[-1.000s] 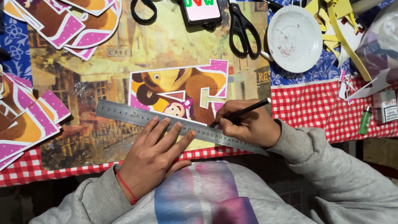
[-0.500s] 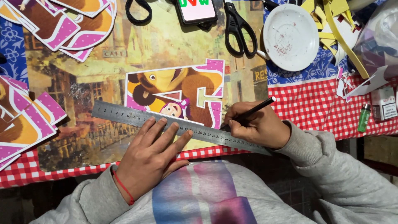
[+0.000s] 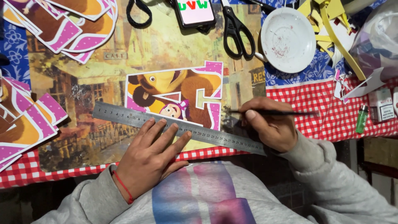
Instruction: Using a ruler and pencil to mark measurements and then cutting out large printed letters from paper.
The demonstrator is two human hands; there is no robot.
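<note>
My left hand (image 3: 153, 155) lies flat on a long steel ruler (image 3: 124, 116), pressing it slantwise over the lower edge of a cartoon print with pink borders (image 3: 178, 93). My right hand (image 3: 271, 124) grips a thin black craft knife (image 3: 282, 112), its tip at the ruler's edge just right of the print. Both sit on a picture placemat (image 3: 166, 45).
Black scissors (image 3: 236, 27), a phone (image 3: 194, 11) and a white plate (image 3: 288, 39) lie at the far edge. Cut pink-bordered pieces (image 3: 66, 25) pile at the upper left and left (image 3: 25, 124). Yellow foam scraps (image 3: 331, 20), a green lighter (image 3: 362, 118) and a small box (image 3: 380, 104) sit right on checked cloth (image 3: 331, 112).
My right hand has slid the knife rightward along the ruler, from over the print to just past its right edge. The left hand stays pressed on the ruler.
</note>
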